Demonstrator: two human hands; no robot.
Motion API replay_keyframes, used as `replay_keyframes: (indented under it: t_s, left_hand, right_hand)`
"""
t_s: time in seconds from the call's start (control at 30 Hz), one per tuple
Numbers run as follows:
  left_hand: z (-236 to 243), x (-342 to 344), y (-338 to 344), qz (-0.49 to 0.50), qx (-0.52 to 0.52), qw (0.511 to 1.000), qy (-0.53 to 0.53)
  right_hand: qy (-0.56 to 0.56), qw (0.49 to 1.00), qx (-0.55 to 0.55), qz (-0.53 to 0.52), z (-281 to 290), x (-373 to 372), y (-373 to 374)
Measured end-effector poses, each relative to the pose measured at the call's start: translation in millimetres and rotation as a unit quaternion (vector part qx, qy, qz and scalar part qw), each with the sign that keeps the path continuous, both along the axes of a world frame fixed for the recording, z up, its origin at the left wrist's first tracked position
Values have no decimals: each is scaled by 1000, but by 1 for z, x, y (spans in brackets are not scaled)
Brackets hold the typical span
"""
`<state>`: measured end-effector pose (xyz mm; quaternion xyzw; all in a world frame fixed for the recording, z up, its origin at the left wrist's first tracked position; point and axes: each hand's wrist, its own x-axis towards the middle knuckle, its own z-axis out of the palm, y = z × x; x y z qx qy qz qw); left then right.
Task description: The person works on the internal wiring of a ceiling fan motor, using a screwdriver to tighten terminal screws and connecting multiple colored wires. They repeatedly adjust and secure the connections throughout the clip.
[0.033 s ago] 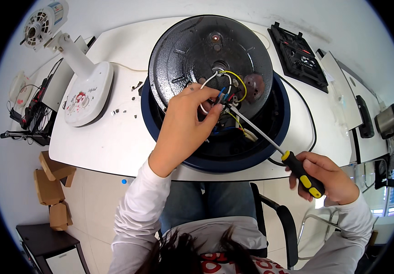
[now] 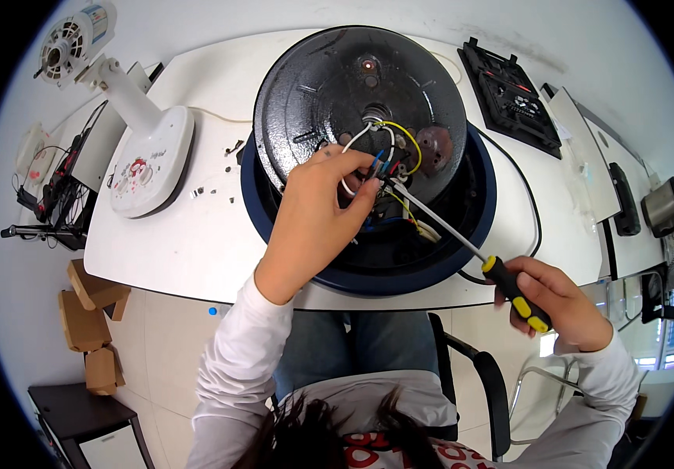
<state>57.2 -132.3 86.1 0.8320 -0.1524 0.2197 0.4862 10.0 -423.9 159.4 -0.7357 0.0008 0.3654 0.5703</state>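
My right hand [image 2: 568, 309] grips the black-and-yellow handle of a screwdriver [image 2: 448, 228]. The shaft slants up and left, its tip at a small dark connector [image 2: 385, 176] among the wires. Thumb and fingers of my left hand [image 2: 310, 215] pinch this connector, where blue wire ends [image 2: 379, 159] stick up. White and yellow-green wires [image 2: 418, 148] loop from a hole in a glossy black round metal plate [image 2: 306, 86]. That plate leans tilted in a dark blue round housing [image 2: 462, 258]. My left fingers partly hide the connector, and the exact seat of the tip cannot be made out.
All this stands on a white table [image 2: 165, 250]. A white fan base [image 2: 153, 160] is at the left, small loose parts [image 2: 202, 191] beside it. An open black tool case [image 2: 509, 98] lies back right. A black cable [image 2: 538, 211] curves around the housing's right side.
The screwdriver handle has turned a little in my right hand, so its yellow patches show differently, and my right fingers have shifted slightly. My left hand stays in place on the connector.
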Motion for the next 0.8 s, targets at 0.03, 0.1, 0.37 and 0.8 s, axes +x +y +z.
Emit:
replay_keyframes:
  t_s: [0.03, 0.1, 0.37, 0.8]
  left_hand:
    - [0, 0, 0, 5, 1, 1000, 0]
    - [-2, -1, 0, 14, -9, 1000, 0]
    - [-4, 0, -2, 23, -13, 1000, 13]
    - [-1, -1, -1, 19, 7, 1000, 2]
  right_hand:
    - [-61, 996, -57, 13, -2, 0, 1]
    - [-179, 975, -129, 38, 12, -3, 12]
    - [-683, 583, -417, 139, 15, -15, 16]
    - [-285, 941, -181, 33, 22, -7, 15]
